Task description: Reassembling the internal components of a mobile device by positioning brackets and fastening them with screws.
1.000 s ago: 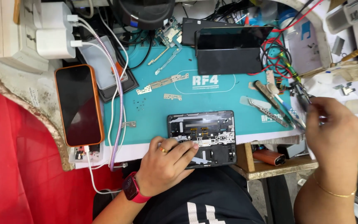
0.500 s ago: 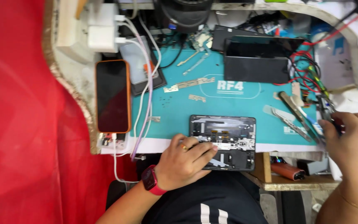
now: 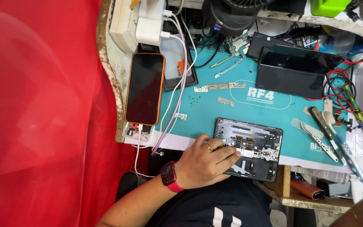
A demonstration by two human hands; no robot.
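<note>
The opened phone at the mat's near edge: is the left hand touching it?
Touching. The head view shows the left hand resting on the opened phone, its fingers lying across the lower left part.
</note>
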